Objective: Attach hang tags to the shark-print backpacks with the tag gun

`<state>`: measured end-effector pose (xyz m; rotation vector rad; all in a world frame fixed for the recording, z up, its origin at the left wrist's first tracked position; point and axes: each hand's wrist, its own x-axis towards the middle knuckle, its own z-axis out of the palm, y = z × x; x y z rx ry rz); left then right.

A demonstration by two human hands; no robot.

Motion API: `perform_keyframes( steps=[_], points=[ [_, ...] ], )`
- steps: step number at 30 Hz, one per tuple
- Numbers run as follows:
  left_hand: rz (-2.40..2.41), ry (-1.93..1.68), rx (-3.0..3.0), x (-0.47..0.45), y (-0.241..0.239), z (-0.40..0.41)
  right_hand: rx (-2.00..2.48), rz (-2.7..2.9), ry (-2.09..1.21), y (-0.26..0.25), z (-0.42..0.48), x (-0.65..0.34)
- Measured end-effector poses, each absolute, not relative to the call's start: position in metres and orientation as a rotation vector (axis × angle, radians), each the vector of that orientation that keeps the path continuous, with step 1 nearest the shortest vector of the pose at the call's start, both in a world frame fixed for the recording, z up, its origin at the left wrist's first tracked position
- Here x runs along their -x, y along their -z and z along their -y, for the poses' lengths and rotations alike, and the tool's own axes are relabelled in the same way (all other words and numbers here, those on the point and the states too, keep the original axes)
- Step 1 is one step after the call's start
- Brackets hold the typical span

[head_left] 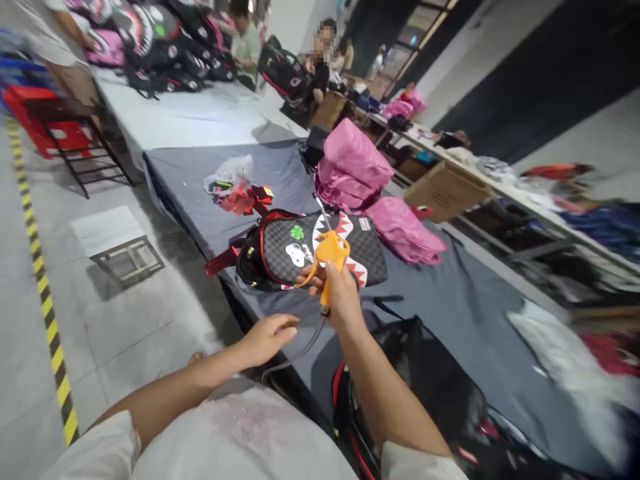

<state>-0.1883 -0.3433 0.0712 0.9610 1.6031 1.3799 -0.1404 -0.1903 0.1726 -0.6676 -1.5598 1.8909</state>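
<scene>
Currently the person's right hand (340,290) grips an orange corded tool (331,250) over a checkered backpack (280,237), while the left hand (270,339), loosely open, hovers near the edge of a grey-covered table (190,175). The backpack (shark teeth printed across it) lies there, just beside pink bags (355,163).

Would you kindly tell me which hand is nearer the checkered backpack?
Right. The right hand holds an orange tool over the backpack; the left hand is apart, on its near side.
</scene>
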Motion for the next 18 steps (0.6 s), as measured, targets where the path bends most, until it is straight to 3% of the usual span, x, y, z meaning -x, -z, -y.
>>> perform_keyframes(
  steps=[9,14,18],
  points=[
    [-1.629,-0.903,-1.122,0.143,-0.020,0.316,1.283,1.312,-1.605,-0.159,0.154,-0.005],
    [-1.499,-0.907,-1.297,0.070,-0.016,0.281,1.403,1.345,-1.483,-0.148,0.155,-0.124],
    [-1.311,-0.998,-1.234,0.003,-0.003,0.250,1.409,1.283,-1.677,-0.135,0.150,-0.203]
  ],
)
